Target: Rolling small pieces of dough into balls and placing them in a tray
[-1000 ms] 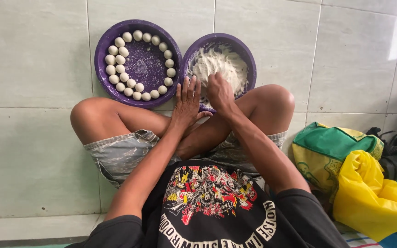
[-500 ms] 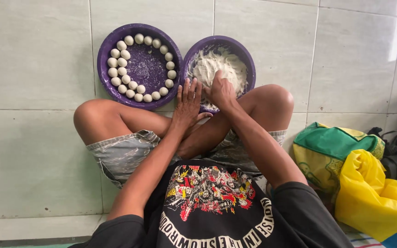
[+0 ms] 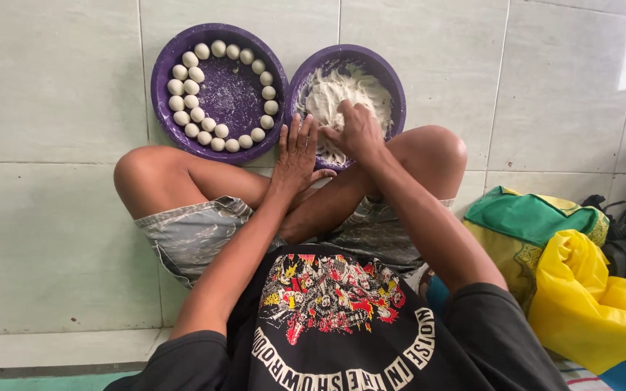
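Head view, looking straight down at my lap. I sit cross-legged on a pale tiled floor (image 3: 52, 94), knees spread, two purple basins on the tiles in front of my shins.

Right basin (image 3: 393, 76): holds a heap of white dough (image 3: 342, 90), rough and shaggy on top. My right hand (image 3: 356, 130) is inside this basin, knuckles up, fingers curled down into the near part of the dough. It looks like a loose pinch on a bit of the mass, but the fingertips are hidden under the hand, so I cannot tell how much they have hold of.

My left hand (image 3: 296, 156) lies flat and open, fingers stretched out and slightly spread, palm down. It sits at the near rim of the right basin, in the gap between the two basins, fingertips touching or just short of the rim. It holds nothing.

Left basin (image 3: 164, 61): small white dough balls (image 3: 198, 72) set in a ring along the inside of the wall, some doubled on the left side. The middle of its bottom is bare purple, dusted with white.

Off to my right, on the floor: a green and yellow bag (image 3: 537, 217), and a yellow plastic bag (image 3: 588, 304) just in front of it. Dark things beyond them, too unclear to name.
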